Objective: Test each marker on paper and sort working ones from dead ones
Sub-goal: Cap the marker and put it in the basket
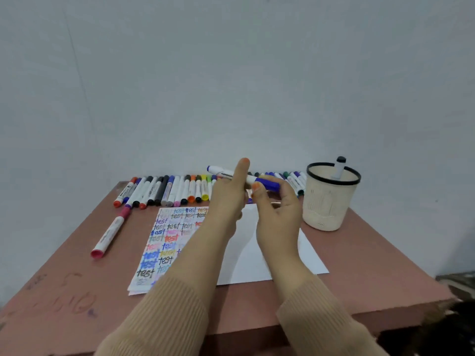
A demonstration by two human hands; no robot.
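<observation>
Both hands hold one white marker with a blue cap (268,184) in the air above the paper. My left hand (228,194) grips the white barrel, its thumb sticking up. My right hand (279,209) pinches the blue cap end. The white paper (259,255) lies on the table beneath them, its left part covered with several coloured "test" words (164,242). A row of several markers (164,190) lies along the table's far edge, partly hidden behind my hands.
A cream pen cup with a black rim (330,201) stands at the right and holds one black-capped marker (339,167). A pink marker (110,231) lies alone to the left of the paper. The reddish table (77,283) ends just before a white wall.
</observation>
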